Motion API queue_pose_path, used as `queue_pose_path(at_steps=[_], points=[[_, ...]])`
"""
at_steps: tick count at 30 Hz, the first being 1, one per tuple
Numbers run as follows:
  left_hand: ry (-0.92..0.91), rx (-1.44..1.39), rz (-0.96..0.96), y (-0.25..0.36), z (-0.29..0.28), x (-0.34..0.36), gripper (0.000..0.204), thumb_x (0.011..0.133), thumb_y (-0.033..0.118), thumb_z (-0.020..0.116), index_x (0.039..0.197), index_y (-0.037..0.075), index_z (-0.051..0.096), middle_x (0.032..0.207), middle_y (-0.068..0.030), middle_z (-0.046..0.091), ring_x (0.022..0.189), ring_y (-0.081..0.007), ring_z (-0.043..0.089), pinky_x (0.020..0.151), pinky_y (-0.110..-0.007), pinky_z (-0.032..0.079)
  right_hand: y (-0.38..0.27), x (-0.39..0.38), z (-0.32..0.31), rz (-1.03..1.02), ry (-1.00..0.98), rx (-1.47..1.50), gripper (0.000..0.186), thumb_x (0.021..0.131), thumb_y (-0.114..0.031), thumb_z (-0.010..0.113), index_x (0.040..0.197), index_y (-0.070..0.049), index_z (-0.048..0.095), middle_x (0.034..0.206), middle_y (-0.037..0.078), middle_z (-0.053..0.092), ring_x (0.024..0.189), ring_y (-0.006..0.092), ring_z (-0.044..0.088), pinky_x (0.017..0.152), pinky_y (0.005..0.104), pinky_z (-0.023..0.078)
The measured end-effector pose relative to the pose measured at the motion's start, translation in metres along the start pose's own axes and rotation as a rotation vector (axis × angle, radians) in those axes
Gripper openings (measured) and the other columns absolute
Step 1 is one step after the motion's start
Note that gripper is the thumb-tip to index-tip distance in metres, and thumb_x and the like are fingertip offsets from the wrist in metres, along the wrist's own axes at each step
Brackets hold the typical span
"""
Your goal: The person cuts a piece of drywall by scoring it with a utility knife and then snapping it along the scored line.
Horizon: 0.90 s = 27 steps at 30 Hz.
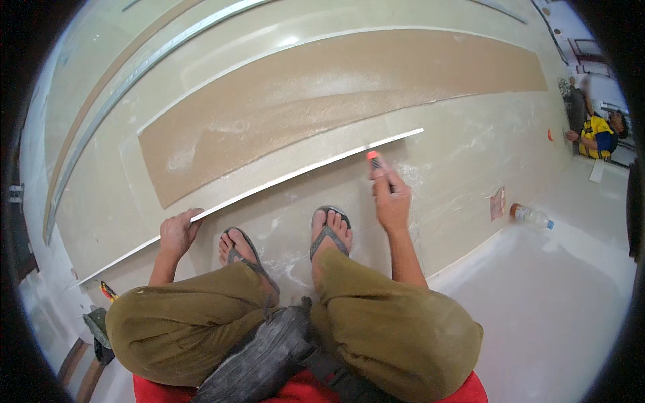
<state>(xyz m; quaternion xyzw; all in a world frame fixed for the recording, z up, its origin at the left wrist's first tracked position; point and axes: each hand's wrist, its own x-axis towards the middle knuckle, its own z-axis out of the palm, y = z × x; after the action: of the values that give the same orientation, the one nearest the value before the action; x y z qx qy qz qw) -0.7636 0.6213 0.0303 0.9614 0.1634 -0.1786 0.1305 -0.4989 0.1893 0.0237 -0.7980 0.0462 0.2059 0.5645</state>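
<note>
My right hand [391, 196] is closed round a utility knife [374, 161] with a red-orange and black body, slightly blurred by motion. The knife's tip is close to a long thin white strip [302, 172], near its right end. This strip runs slantwise in front of my feet, from the lower left to the upper right. At its left part, my left hand [177, 234] grips it, the thumb lying along the near side. Pale board lies under my sandalled feet. Beyond the strip lies a long brown sheet [336, 84] with a rough, dusty surface.
A silvery metal profile [144, 67] curves across the far left. To the right lie a plastic bottle [531, 216] and a small orange piece [550, 135]. Another person [594, 134] in yellow and dark blue is at the far right. A yellow-and-red tool [107, 291] lies by my left knee.
</note>
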Motion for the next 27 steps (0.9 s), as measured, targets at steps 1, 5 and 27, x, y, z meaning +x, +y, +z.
queue_pose_path(at_steps=[1,5,27], points=[[0.009,0.002,0.012,0.001,0.000,-0.001,0.024,0.097,0.029,0.075,0.119,0.020,0.074,0.095,-0.0141,0.078,0.083,-0.0385,0.074,0.073,-0.050,0.057,0.001,-0.005,0.008,-0.038,-0.041,-0.035,0.036,0.106,-0.016,0.062,0.139,-0.007,0.072,0.106,0.010,0.077,0.093,0.0150,0.067,0.086,0.0308,0.054],[0.039,-0.017,0.032,-0.007,0.005,-0.005,0.022,0.096,0.026,0.076,0.117,0.019,0.074,0.094,-0.0132,0.078,0.082,-0.0378,0.074,0.071,-0.049,0.057,0.011,-0.017,0.037,-0.306,-0.197,-0.069,0.036,0.106,-0.017,0.062,0.140,-0.008,0.071,0.102,0.004,0.075,0.085,0.0105,0.063,0.080,0.0267,0.053],[0.026,-0.005,0.031,-0.004,0.007,-0.002,0.025,0.094,0.023,0.078,0.118,0.019,0.073,0.097,-0.0129,0.078,0.083,-0.0373,0.074,0.071,-0.049,0.056,0.008,0.039,-0.053,-0.023,0.157,0.000,0.037,0.107,-0.025,0.064,0.134,-0.002,0.073,0.100,0.002,0.076,0.087,0.0072,0.061,0.080,0.0268,0.052]])
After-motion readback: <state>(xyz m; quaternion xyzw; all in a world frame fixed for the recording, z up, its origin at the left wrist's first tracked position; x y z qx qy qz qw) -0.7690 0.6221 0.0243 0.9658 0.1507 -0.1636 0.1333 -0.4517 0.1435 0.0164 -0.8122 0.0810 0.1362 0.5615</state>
